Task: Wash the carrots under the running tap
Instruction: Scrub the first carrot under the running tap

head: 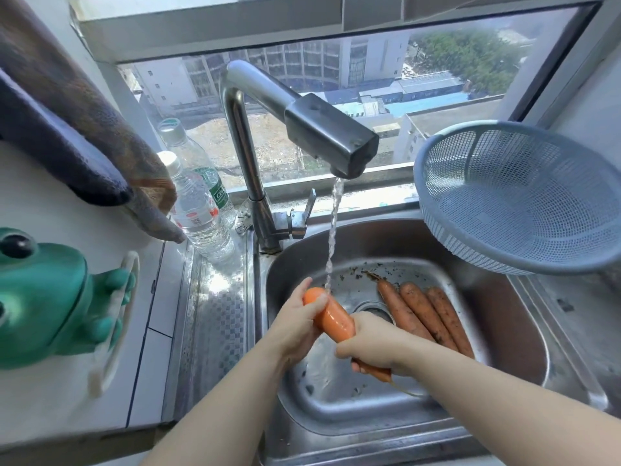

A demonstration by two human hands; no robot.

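- We hold one carrot (336,319) over the sink (504,331), slanted, with its thick end up and away from us and its thin end down towards us.
- The stream (332,230) from the tap (322,129) lands on the thick end, right by our left fingers.
- To wash it well, we would roll the carrot between both hands so that every side passes under the water, and rub along its length with the thumb.
- We would also slide it through the stream so that the thin end, now covered by our grip, gets rinsed too.
- The bare middle already looks bright and clean, so we judge this one to be nearly done.
- Our left hand (299,326) comes in from the lower left, its fingers curled round the thick end.
- Our right hand (373,348) comes in from the right, its fingers closed tight round the thin end; the tip and a root thread poke out below it.
- Both wrists sit low in the basin, just left of the drain (373,309).
- Three dirty carrots (423,314) lie side by side on the sink floor to the right, touching one another and coated in soil.
- A basket (517,196) leans at the right edge of the sink, a likely place for the washed ones.
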